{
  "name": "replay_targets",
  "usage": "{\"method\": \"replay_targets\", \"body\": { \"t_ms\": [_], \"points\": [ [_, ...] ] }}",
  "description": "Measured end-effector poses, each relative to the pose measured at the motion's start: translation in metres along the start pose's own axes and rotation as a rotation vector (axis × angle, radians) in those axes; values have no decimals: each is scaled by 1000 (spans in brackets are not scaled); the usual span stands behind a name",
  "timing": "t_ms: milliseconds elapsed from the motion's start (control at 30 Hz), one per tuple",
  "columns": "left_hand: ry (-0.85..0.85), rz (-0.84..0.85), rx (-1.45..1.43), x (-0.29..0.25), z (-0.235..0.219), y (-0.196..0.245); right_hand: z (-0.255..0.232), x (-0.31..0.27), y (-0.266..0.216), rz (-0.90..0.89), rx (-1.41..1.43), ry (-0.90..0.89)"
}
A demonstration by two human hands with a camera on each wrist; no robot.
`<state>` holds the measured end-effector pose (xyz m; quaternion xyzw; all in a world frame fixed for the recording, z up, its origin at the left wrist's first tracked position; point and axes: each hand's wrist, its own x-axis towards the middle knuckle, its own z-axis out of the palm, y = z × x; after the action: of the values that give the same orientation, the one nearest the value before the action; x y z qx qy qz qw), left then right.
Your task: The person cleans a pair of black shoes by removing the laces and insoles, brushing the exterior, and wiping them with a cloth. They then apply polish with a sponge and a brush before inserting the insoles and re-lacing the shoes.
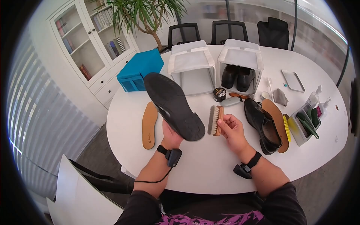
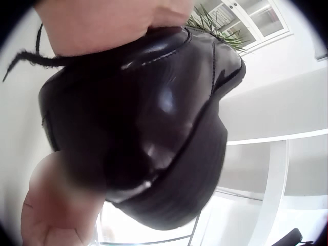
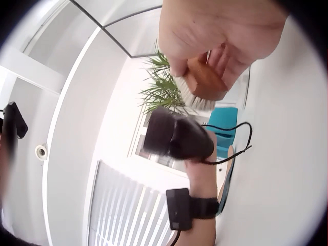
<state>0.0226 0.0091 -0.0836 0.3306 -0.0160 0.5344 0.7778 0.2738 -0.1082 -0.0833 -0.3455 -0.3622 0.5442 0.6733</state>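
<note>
At left of the frame, a tan insole lies on the table; its small dark print is too small to read. In the centre, the left hand holds up a black lace-up shoe, sole facing the head camera; its fingers lie around the upper, partly hidden. Just right of the heel, with a gap, is a wooden-handled brush, pale bristles toward the shoe. The right hand pinches its handle between thumb and fingers. Above the brush, a round tin carries a label, not legible.
</note>
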Motion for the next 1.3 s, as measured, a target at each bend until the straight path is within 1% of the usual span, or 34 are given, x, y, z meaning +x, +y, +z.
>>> {"method": "replay_targets", "body": {
  "t_ms": [33, 67, 100, 133, 167, 200, 233, 267, 300, 367, 400, 433, 500, 533, 567, 600, 633, 667, 700, 733, 767, 800, 833, 900, 933, 967, 1033, 1100, 1167, 1233, 1300],
  "points": [
    [-1, -4, 0, 3, -3, -1, -3, 0, -2, 46, 0, -35],
    [18, -201, -260, 9, -7, -3, -17, 4, 6, 67, 26, -160],
    [39, -397, -521, 14, -1, -3, -15, 3, 6, 65, 28, -156],
    [116, -516, -413, 13, 5, -6, -12, 1, 7, 88, 67, -153],
    [118, -521, -414, 10, 13, -8, -8, -1, 7, 113, 108, -150],
    [170, -591, -243, 7, 21, -9, -6, 0, 5, 79, 211, -115],
    [221, -658, -70, 4, 27, -11, -10, 1, -5, 26, 279, -201],
    [267, -721, 106, 3, 30, -13, -12, 3, -10, 15, 323, -156],
    [266, -726, 107, 4, 28, -15, -14, 5, -14, 2, 367, -111],
    [117, -916, -9, 4, 25, -22, -15, 2, -32, -30, 359, -84],
    [101, -925, -12, 2, 36, -25, -17, 1, -39, -61, 401, -107],
    [100, -928, -14, 1, 40, -26, -21, 0, -43, -91, 441, -130],
    [66, -929, 50, 2, 45, -27, -26, 0, -44, -84, 456, -146],
    [63, -931, 50, 2, 49, -27, -27, 0, -44, -67, 451, -189],
    [71, -882, 95, 1, 52, -26, -27, 0, -44, -48, 446, -232],
    [80, -831, 138, 0, 54, -25, -28, 0, -38, -49, 446, -231],
    [81, -831, 139, -2, 46, -26, -29, 0, -27, -15, 341, -245],
    [96, -812, 56, -2, 31, -28, -27, 0, -20, 19, 237, -261],
    [110, -789, -24, -1, 32, -25, -23, 1, -19, 19, 240, -265],
    [112, -785, -22, -1, 34, -24, -18, 2, -19, 91, 267, -243],
    [149, -712, -20, -3, 37, -23, -14, 2, -18, 164, 293, -221],
    [186, -640, -19, -3, 41, -22, -19, 5, -18, 173, 291, -306],
    [188, -640, -18, -4, 40, -20, -20, 5, -15, 174, 293, -307],
    [164, -410, 112, -5, 37, -18, -19, 1, -14, 209, 177, -345],
    [49, -375, -94, -1, 30, -17, -23, 1, -12, 248, 124, -351],
    [52, -376, -97, 0, 26, -15, -26, 1, -10, 251, 124, -348],
    [85, -310, -171, 2, 23, -10, -27, 2, -7, 233, 6, -431],
    [93, -296, -199, 6, 20, -10, -24, 1, -8, 257, 33, -404],
    [105, -279, -229, 8, 21, -9, -22, 2, -11, 274, -16, -380],
    [228, -261, -210, 14, 39, -5, -24, 2, -12, 303, -5, -369],
    [222, -257, -231, 14, 46, 2, -27, 2, -12, 329, 6, -358]
  ]
}}
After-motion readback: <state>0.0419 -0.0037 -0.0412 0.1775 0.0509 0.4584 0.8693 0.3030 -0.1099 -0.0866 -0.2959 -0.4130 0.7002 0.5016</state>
